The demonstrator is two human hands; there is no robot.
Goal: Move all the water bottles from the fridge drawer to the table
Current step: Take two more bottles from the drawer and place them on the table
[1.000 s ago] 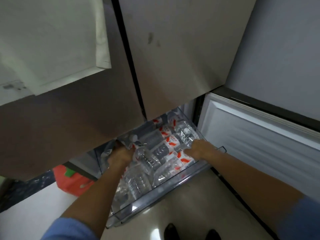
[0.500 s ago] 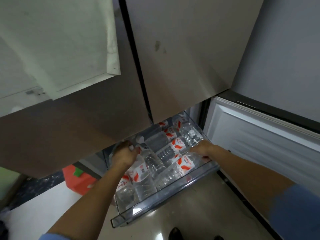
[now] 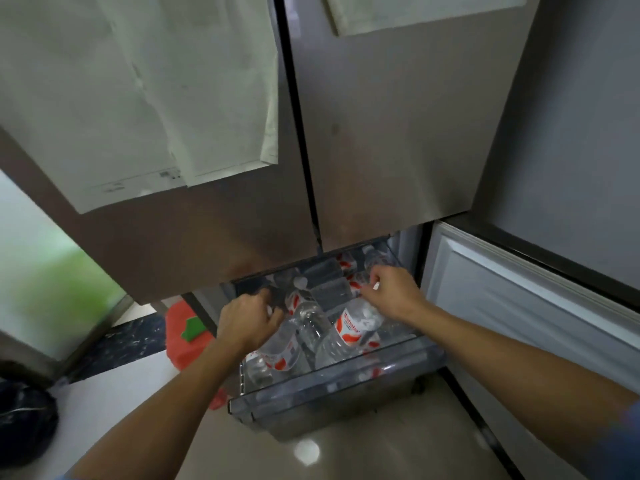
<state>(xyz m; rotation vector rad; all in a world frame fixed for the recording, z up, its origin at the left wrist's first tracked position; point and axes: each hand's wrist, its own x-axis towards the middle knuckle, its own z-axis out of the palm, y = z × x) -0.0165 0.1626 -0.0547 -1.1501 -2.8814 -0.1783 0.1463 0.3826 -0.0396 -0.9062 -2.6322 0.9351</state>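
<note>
Lowest in the frame, both bare forearms reach up toward the fridge drawer (image 3: pixel 332 393), which stands pulled out over the shiny floor at lower centre. The water bottles (image 3: pixel 349 329) lie on their sides in it, packed close and piled on one another. None has come out over the last second, so the task is still at its first pick.

The left hand (image 3: pixel 247 322) has stayed at the drawer's left side, its fingers curled tight round what looks like the neck end of a bottle. The right hand (image 3: pixel 393 294) has slid from the front bottles toward the back right corner. Its fingers are bent down onto a labelled bottle, but I cannot tell whether they close round it.

Beyond, the fridge doors (image 3: pixel 381 150) fill the upper frame, with sheets of paper (image 3: pixel 138 98) stuck on at upper left. The table is not in view.
</note>
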